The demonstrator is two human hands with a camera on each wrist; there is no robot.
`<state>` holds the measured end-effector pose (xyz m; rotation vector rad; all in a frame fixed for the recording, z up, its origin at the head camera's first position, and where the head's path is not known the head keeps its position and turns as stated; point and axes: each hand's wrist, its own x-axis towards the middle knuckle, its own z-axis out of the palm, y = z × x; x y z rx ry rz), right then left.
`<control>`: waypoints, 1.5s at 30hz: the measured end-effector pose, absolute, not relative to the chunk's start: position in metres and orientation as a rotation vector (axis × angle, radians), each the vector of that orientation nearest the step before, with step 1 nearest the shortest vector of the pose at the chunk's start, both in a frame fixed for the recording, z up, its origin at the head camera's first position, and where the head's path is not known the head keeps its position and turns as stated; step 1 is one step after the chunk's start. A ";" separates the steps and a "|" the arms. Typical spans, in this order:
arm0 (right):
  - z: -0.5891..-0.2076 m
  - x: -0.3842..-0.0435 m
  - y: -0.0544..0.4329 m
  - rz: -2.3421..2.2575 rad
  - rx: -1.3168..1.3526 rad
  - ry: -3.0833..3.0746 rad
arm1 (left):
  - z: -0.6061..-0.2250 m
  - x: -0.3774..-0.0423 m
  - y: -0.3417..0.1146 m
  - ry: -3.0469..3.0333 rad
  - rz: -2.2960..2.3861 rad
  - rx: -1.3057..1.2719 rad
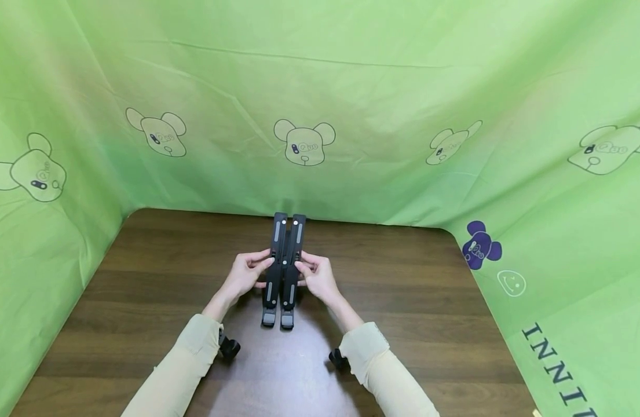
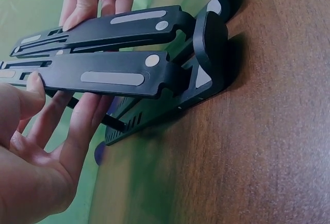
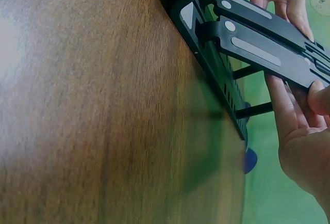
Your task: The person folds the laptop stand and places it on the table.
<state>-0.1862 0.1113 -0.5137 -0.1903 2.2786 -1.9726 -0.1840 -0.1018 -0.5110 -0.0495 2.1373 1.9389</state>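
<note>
A black folding laptop stand (image 1: 284, 263) with grey pads stands on the table, its two long arms close together and its hooked lips toward me. In both wrist views the upper arms are raised at a slant above the slotted base (image 3: 227, 87), with support rods between. My left hand (image 1: 242, 274) grips the left arm, thumb on top and fingers underneath. On the other side my right hand (image 1: 318, 278) holds the right arm the same way. The left wrist view shows the left thumb (image 2: 35, 87) near a slot in the arm.
A brown wooden table (image 1: 403, 301) lies under the stand. Green cloth (image 1: 372, 98) with printed bear heads hangs behind and at both sides. Black wrist devices (image 1: 229, 347) show by both sleeves.
</note>
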 end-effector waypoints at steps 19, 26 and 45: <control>-0.512 -0.187 0.102 -1.960 -0.235 2.275 | -0.513 -0.184 -0.101 2.131 1.969 -0.056; -0.513 -0.187 0.100 -1.969 -0.241 2.285 | -0.512 -0.184 -0.102 2.107 1.988 -0.053; -0.506 -0.189 0.107 -1.885 -0.234 2.278 | -0.510 -0.177 -0.099 2.159 2.048 -0.089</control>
